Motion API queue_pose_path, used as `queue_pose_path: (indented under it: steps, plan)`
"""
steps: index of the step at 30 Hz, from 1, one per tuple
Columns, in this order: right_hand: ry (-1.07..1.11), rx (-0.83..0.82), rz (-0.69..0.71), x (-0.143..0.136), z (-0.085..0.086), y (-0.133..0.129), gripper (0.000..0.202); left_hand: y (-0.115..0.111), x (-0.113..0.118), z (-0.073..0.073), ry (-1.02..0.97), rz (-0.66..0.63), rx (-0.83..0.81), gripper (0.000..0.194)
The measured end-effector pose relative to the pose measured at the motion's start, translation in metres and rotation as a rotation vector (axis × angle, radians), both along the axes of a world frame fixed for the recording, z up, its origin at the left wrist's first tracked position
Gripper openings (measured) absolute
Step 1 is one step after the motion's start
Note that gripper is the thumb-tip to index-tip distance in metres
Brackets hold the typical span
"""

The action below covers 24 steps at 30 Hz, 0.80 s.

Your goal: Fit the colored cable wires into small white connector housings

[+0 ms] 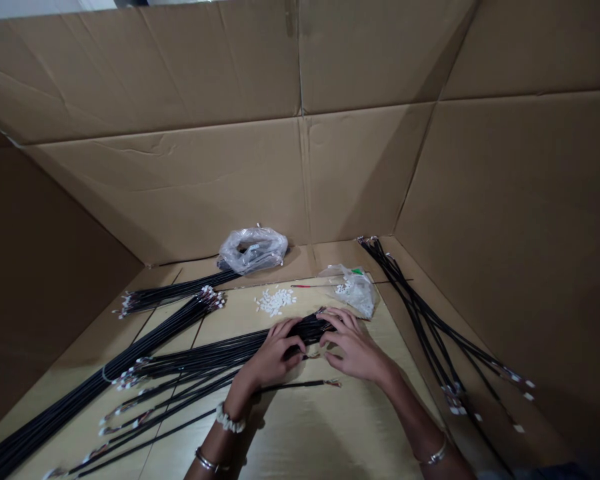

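Note:
Several black cables [215, 350] lie in a bundle across the middle of the table, with white connectors at their left ends. My left hand [276, 353] rests over the bundle near its right end, fingers curled around a cable. Just right of it, my right hand [347, 343] has its fingers spread and bent at the cable tips. Thin bare wires [311, 356] show between the two hands. Below them lies a single black cable [300, 385] with coloured wires at its right end. Small white connectors [276, 301] form a loose pile beyond my left hand.
Behind the hands are a clear bag of small parts [357, 292] and a crumpled plastic bag [254, 250]. More black cables lie left [145, 347] and right [425, 310]. Cardboard walls [230, 180] enclose the table [350, 433].

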State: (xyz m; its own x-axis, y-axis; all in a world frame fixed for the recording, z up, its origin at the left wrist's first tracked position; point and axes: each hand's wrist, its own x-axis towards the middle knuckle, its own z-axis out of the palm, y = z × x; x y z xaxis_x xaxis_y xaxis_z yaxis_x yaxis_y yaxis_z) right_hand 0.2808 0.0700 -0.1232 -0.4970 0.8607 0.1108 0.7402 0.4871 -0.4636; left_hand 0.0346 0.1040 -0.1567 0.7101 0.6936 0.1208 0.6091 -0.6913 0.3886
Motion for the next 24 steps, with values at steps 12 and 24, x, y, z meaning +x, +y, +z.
queue_pose_path:
  steps: [12, 24]
  plan:
    - [0.011, -0.040, 0.079, -0.001, -0.007, -0.001, 0.015, 0.000, 0.000, 0.001, -0.009, 0.012, 0.004, 0.033]
    - [-0.083, 0.029, 0.031, -0.013, -0.020, -0.002, 0.015, 0.001, -0.001, 0.001, -0.023, -0.019, -0.036, 0.038]
